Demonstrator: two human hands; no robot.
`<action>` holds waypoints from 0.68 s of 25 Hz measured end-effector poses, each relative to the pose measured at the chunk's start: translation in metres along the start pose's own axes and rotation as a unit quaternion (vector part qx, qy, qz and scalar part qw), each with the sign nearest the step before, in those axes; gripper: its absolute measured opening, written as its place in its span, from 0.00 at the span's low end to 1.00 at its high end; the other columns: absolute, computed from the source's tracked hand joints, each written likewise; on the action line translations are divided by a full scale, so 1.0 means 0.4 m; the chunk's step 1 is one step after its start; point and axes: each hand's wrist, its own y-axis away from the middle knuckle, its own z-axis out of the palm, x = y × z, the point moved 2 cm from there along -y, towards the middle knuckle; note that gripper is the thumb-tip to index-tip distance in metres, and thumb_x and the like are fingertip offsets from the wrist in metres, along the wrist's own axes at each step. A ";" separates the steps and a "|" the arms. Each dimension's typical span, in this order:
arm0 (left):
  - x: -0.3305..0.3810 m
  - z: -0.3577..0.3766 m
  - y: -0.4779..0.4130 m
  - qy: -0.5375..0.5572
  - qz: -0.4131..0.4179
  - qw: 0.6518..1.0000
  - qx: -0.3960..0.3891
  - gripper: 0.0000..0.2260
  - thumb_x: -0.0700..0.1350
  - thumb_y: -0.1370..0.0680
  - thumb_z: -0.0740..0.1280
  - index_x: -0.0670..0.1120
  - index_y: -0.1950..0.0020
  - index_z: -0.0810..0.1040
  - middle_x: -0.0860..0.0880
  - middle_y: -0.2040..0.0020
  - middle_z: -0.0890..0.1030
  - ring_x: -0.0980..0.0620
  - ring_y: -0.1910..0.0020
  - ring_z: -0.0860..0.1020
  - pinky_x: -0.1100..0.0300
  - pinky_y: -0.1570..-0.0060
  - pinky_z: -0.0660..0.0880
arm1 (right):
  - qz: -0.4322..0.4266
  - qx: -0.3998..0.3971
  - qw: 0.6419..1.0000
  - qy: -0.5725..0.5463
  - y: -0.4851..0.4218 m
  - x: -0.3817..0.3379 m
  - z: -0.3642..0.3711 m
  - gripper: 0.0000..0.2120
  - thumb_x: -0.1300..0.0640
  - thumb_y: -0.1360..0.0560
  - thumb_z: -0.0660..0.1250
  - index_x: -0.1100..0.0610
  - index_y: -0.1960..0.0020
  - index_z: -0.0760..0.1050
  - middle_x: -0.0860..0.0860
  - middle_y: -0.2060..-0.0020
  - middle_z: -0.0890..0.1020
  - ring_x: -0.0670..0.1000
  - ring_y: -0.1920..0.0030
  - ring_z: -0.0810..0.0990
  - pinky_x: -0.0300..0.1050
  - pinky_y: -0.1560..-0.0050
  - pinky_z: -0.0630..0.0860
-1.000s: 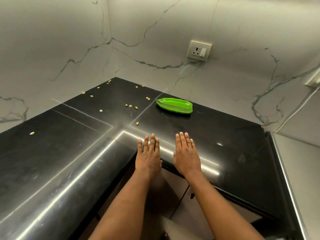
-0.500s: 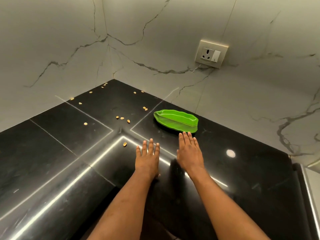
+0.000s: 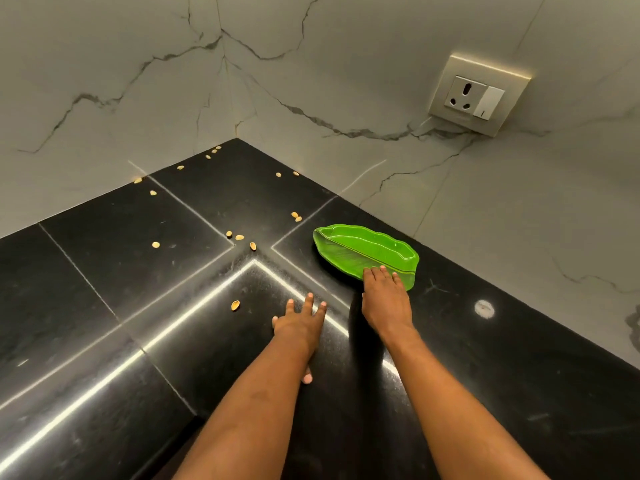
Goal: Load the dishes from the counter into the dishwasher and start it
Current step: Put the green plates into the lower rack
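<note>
A green leaf-shaped dish (image 3: pixel 360 249) lies on the black counter (image 3: pixel 519 368) near the marble wall. My right hand (image 3: pixel 386 299) reaches forward with straight fingers, and its fingertips touch the dish's near rim. My left hand (image 3: pixel 299 323) hovers or rests flat over the counter to the left of it, fingers spread and holding nothing. The dishwasher is out of view.
Several pistachio shells (image 3: pixel 235 304) are scattered over the counter's corner toward the back left. A wall socket with a switch (image 3: pixel 476 95) sits on the marble wall at the right. The counter's inner edge (image 3: pixel 194 415) runs by my left forearm.
Both hands have moved forward over the counter. My right hand's fingertips have reached the green dish's near rim. The view has come closer to the corner.
</note>
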 end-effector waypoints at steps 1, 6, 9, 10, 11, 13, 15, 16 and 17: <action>0.001 -0.003 -0.001 -0.003 0.001 1.000 -0.002 0.63 0.45 0.35 0.82 0.52 0.21 0.33 0.50 0.22 0.30 0.37 0.22 0.37 0.34 0.27 0.55 | 0.001 -0.004 1.000 -0.001 -0.015 -0.004 0.001 0.22 0.63 0.21 0.59 0.60 0.27 0.63 0.56 0.29 0.69 0.56 0.26 0.63 0.53 0.26 0.57; -0.001 0.000 -0.005 -0.002 0.003 1.000 -0.006 0.65 0.47 0.36 0.82 0.52 0.21 0.31 0.50 0.22 0.29 0.37 0.23 0.36 0.34 0.28 0.56 | -0.006 -0.036 0.999 0.038 -0.045 -0.013 -0.012 0.10 0.67 0.24 0.57 0.60 0.46 0.74 0.57 0.48 0.81 0.61 0.48 0.80 0.50 0.56 0.72; -0.002 0.004 -0.006 0.004 0.005 1.000 -0.007 0.64 0.46 0.35 0.82 0.52 0.21 0.31 0.49 0.23 0.28 0.36 0.23 0.36 0.34 0.28 0.55 | -0.018 -0.018 0.998 0.050 -0.049 -0.017 -0.019 0.08 0.67 0.25 0.59 0.60 0.50 0.75 0.57 0.54 0.82 0.61 0.53 0.82 0.48 0.63 0.69; -0.003 0.004 -0.006 0.002 0.007 1.000 -0.004 0.64 0.46 0.35 0.82 0.52 0.21 0.31 0.49 0.23 0.28 0.36 0.23 0.36 0.34 0.28 0.55 | -0.016 0.002 0.999 0.050 -0.049 -0.022 -0.026 0.06 0.67 0.27 0.63 0.60 0.53 0.76 0.57 0.58 0.83 0.60 0.56 0.83 0.48 0.65 0.70; -0.005 0.004 -0.007 -0.003 0.010 1.000 0.000 0.64 0.47 0.35 0.82 0.52 0.21 0.31 0.49 0.22 0.29 0.36 0.23 0.36 0.34 0.28 0.55 | -0.017 0.019 0.998 0.052 -0.048 -0.031 -0.035 0.05 0.68 0.31 0.69 0.60 0.59 0.76 0.57 0.64 0.82 0.59 0.63 0.83 0.47 0.70 0.72; -0.007 0.003 -0.006 -0.005 0.014 1.000 0.003 0.63 0.47 0.34 0.81 0.52 0.21 0.32 0.49 0.22 0.29 0.36 0.23 0.36 0.34 0.28 0.57 | -0.023 0.066 0.996 0.050 -0.037 -0.044 -0.040 0.13 0.69 0.44 0.77 0.59 0.69 0.74 0.55 0.76 0.78 0.57 0.76 0.79 0.43 0.80 0.70; -0.009 -0.002 -0.004 0.007 0.016 1.000 0.007 0.60 0.45 0.32 0.80 0.52 0.20 0.34 0.49 0.22 0.30 0.36 0.22 0.37 0.34 0.28 0.58 | -0.024 0.074 0.996 0.043 -0.017 -0.049 -0.042 0.15 0.69 0.47 0.79 0.58 0.70 0.74 0.54 0.77 0.76 0.56 0.79 0.77 0.42 0.82 0.68; -0.012 -0.005 -0.003 0.011 0.019 1.000 0.011 0.60 0.45 0.32 0.80 0.52 0.20 0.35 0.49 0.21 0.31 0.36 0.22 0.38 0.34 0.28 0.59 | -0.028 0.083 0.995 0.044 -0.003 -0.053 -0.045 0.15 0.69 0.47 0.78 0.57 0.70 0.74 0.54 0.77 0.76 0.56 0.78 0.78 0.41 0.82 0.69; -0.016 -0.008 0.000 0.010 0.024 1.000 0.016 0.61 0.45 0.33 0.81 0.52 0.20 0.35 0.49 0.21 0.32 0.36 0.22 0.38 0.34 0.28 0.59 | -0.034 0.088 0.994 0.046 0.012 -0.060 -0.050 0.15 0.69 0.47 0.78 0.57 0.69 0.74 0.54 0.76 0.77 0.56 0.78 0.78 0.41 0.81 0.69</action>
